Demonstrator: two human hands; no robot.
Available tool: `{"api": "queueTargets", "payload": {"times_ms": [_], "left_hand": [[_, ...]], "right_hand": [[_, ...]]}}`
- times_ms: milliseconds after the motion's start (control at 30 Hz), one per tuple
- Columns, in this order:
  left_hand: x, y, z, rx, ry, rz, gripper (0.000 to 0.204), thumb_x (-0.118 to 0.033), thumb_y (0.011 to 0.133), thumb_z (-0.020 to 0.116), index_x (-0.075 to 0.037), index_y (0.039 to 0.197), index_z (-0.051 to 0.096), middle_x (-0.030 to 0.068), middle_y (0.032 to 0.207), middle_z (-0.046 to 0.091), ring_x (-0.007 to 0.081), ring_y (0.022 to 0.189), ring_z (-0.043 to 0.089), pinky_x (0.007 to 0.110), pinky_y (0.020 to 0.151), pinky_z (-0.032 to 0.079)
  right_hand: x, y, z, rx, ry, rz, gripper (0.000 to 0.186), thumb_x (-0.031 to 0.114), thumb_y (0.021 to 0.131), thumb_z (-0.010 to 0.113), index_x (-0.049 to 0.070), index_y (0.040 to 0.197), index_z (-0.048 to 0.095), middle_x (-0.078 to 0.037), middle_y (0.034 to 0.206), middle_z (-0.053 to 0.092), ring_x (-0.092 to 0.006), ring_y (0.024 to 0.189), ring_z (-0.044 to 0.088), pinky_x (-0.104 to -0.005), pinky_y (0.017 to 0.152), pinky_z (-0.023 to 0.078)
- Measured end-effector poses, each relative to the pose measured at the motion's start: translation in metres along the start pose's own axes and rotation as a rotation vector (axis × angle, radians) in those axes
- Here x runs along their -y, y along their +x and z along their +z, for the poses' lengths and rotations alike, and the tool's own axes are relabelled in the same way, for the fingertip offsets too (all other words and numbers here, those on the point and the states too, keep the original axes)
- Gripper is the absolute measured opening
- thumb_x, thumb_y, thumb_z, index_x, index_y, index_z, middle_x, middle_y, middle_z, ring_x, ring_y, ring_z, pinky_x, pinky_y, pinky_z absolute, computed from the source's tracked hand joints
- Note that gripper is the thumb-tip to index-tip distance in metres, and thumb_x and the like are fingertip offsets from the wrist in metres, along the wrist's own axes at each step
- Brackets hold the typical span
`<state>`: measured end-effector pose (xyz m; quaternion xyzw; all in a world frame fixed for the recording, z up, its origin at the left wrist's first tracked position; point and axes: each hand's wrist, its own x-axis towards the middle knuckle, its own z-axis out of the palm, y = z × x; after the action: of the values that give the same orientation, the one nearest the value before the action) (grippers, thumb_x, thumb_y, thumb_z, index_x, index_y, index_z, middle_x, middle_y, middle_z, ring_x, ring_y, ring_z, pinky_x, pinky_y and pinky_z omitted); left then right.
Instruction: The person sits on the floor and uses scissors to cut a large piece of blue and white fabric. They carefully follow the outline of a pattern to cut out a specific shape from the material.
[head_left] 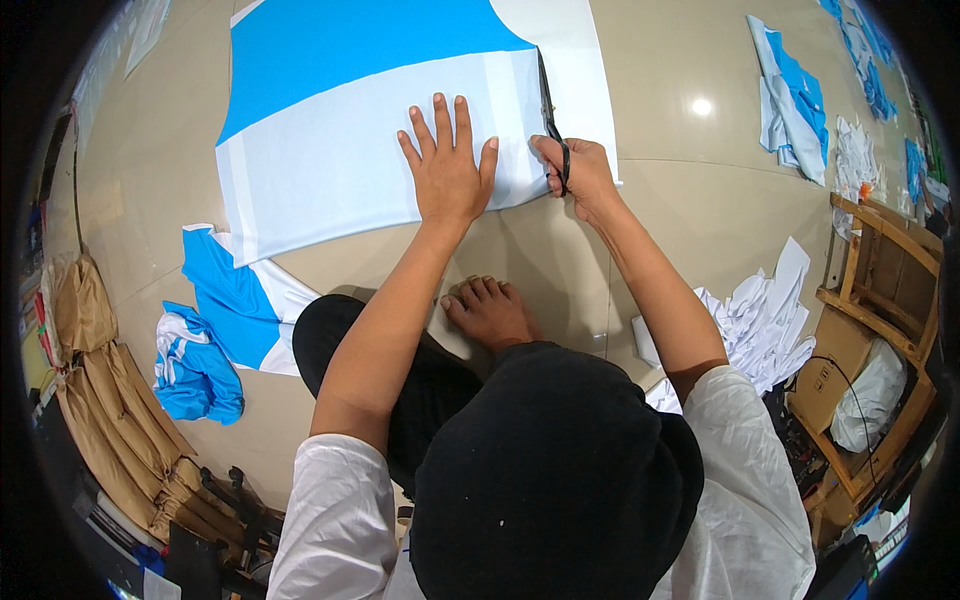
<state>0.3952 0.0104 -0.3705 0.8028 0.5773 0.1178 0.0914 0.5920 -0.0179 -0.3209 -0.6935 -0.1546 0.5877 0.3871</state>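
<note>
A large piece of blue and white fabric (pixel 330 170) lies spread flat on the tiled floor in front of me. My left hand (pixel 447 180) presses down on its white part, palm down and fingers spread. At the fabric's right edge my right hand (pixel 585 175) grips black-handled scissors (pixel 546 95). Their blades point away from me along that edge, reaching up to the border of the blue part. A strip of white fabric (pixel 575 70) lies to the right of the blades. Part of the scissor handles is hidden by my fingers.
Blue and white fabric pieces (pixel 235 300) lie at the left, beside a crumpled blue bundle (pixel 198 375). White scraps (pixel 765 325) are heaped at the right, near a wooden frame (pixel 845 300). A folded blue and white piece (pixel 790 100) lies far right. My bare foot (pixel 488 312) is below the fabric.
</note>
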Motion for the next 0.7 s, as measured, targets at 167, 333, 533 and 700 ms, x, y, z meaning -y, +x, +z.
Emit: {"api": "queueTargets", "payload": {"times_ms": [167, 333, 533, 700], "left_hand": [[-0.0001, 0.0003, -0.0006, -0.003, -0.004, 0.002, 0.076, -0.047, 0.111, 0.052, -0.005, 0.171, 0.034, 0.0257, 0.178, 0.027, 0.0562, 0.164, 0.016, 0.073, 0.129, 0.012], [-0.0002, 0.0002, 0.0000, -0.003, 0.002, 0.000, 0.075, -0.047, 0.111, 0.052, -0.004, 0.171, 0.035, 0.0257, 0.178, 0.027, 0.0561, 0.164, 0.016, 0.074, 0.129, 0.012], [-0.0004, 0.0003, -0.0004, -0.001, 0.012, 0.001, 0.076, -0.047, 0.111, 0.053, -0.005, 0.172, 0.034, 0.0256, 0.178, 0.027, 0.0560, 0.163, 0.017, 0.073, 0.129, 0.012], [-0.0004, 0.0001, -0.0007, -0.001, 0.009, -0.001, 0.076, -0.047, 0.111, 0.053, -0.006, 0.172, 0.034, 0.0252, 0.178, 0.027, 0.0558, 0.163, 0.017, 0.073, 0.129, 0.013]], "right_hand": [[0.0043, -0.0008, -0.0007, 0.014, 0.024, -0.007, 0.035, 0.027, 0.089, 0.087, 0.005, 0.075, 0.063, -0.001, 0.061, 0.058, -0.0102, 0.045, 0.051, -0.0269, 0.042, 0.037], [0.0071, 0.0024, -0.0002, 0.022, 0.021, 0.002, 0.036, 0.029, 0.088, 0.087, 0.005, 0.076, 0.063, 0.000, 0.062, 0.057, -0.0097, 0.046, 0.051, -0.0263, 0.043, 0.036], [0.0078, 0.0045, -0.0010, 0.033, 0.011, 0.006, 0.035, 0.028, 0.090, 0.087, 0.006, 0.078, 0.063, 0.000, 0.063, 0.057, -0.0094, 0.047, 0.051, -0.0263, 0.044, 0.037], [0.0077, 0.0055, 0.0001, 0.036, -0.034, 0.016, 0.034, 0.028, 0.092, 0.087, 0.007, 0.079, 0.062, 0.002, 0.065, 0.057, -0.0083, 0.051, 0.051, -0.0252, 0.047, 0.038]]}}
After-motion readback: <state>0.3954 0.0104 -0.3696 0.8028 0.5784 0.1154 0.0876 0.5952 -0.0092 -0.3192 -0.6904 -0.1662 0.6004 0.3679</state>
